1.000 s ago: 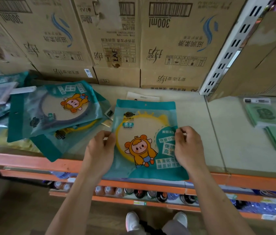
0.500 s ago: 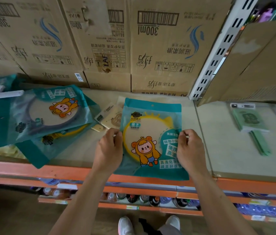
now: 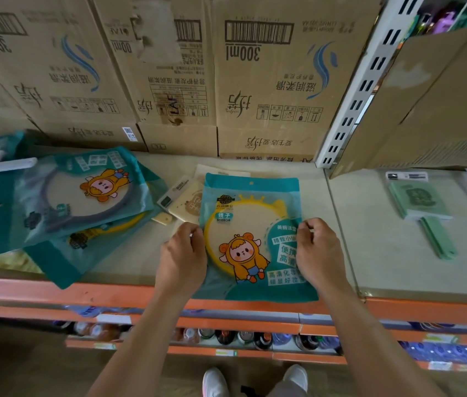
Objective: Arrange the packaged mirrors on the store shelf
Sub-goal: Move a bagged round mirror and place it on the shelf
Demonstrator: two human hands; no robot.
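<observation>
Since the earlier frame the packaged mirror (image 3: 251, 230) has shifted right, away from the heaped mirror packs (image 3: 69, 202), exposing a beige pack (image 3: 186, 203) behind. It lies flat on the shelf (image 3: 375, 253) (lower edge overlapping the orange front rail). Left grip (image 3: 182, 259) and right grip (image 3: 319, 253) each pinch a side edge, apparently between thumb and fingertips.

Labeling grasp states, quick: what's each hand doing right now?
Left hand: closed, pinching the left edge of the yellow mirror pack.
Right hand: closed, pinching the same pack's right edge.
</observation>
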